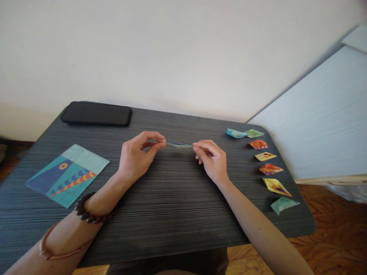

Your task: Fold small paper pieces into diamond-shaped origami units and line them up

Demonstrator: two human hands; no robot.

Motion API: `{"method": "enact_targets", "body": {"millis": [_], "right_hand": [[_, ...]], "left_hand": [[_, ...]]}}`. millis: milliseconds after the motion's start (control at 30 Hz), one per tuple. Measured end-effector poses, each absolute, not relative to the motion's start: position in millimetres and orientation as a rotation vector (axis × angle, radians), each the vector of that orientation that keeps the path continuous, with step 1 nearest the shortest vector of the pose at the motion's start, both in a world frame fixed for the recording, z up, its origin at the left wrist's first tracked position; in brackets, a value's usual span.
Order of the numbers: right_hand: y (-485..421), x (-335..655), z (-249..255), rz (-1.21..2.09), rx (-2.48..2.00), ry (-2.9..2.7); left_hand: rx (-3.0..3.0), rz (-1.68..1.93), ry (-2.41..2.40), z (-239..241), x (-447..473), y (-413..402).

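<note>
A small folded paper piece [179,145], pale teal with a dark blue edge, is held level above the middle of the table. My left hand [140,154] pinches its left tip between thumb and forefinger. At the opposite tip, my right hand [211,158] pinches it the same way. The piece is seen nearly edge-on, so its faces are mostly hidden. A flat patterned paper sheet [69,173] in teal, blue and orange lies to the left of my left forearm.
On the dark table [172,214], a black case [96,113] lies at the back left. Several folded paper pieces line the right side, including a blue one [236,133], an orange one [270,169] and a teal one [283,205]. A white wall [172,57] rises behind.
</note>
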State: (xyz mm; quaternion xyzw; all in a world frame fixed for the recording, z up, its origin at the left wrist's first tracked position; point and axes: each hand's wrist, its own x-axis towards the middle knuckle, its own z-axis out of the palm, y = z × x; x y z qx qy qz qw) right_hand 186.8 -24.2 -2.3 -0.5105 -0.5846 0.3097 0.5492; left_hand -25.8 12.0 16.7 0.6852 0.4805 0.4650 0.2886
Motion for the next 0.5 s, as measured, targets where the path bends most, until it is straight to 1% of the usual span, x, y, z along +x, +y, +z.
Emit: {"method": "enact_targets", "body": {"millis": [333, 500], "right_hand": [[-24.1, 189.0, -6.2, 0.803, -1.221, -1.285], [-23.0, 188.0, -6.2, 0.795, -1.223, -1.305]], "left_hand": [[1.69, 1.133, 1.101, 8.4, -25.0, 14.5], [1.713, 1.08, 1.165, 9.5, -27.1, 16.5]]}}
